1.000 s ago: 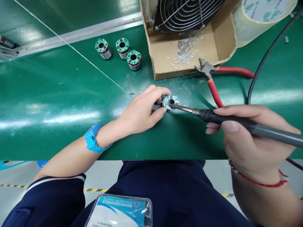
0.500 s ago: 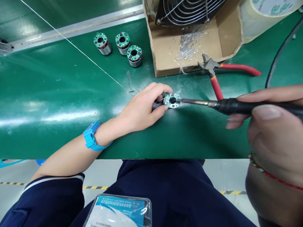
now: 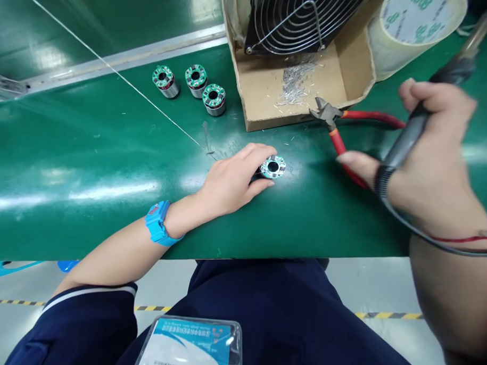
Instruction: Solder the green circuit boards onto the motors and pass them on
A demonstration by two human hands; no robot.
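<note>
My left hand (image 3: 231, 181) rests on the green bench, its thumb and fingers closed around a motor stator topped by a ring-shaped green circuit board (image 3: 280, 166). Thin solder wire (image 3: 158, 106) runs from the upper left down to this hand. At the right, my right hand (image 3: 438, 170) has its fingers around a soldering iron (image 3: 402, 143), whose metal end points away to the upper right. The right thumb is stretched out over a red handle of the diagonal cutters (image 3: 328, 112); whether it touches is unclear.
Several clipped wire leads (image 3: 297, 84) lie in a cardboard box (image 3: 265, 116) in front of a black fan (image 3: 300, 25). Three more stators with boards (image 3: 213, 97) stand at the back. A wide tape roll (image 3: 416, 29) stands right of the box. The iron's cable (image 3: 429, 239) passes my right wrist.
My right hand has taken the soldering iron off the board and swung its tip to the upper right. Its thumb now reaches the cutters' handles. My left hand keeps hold of the stator.
</note>
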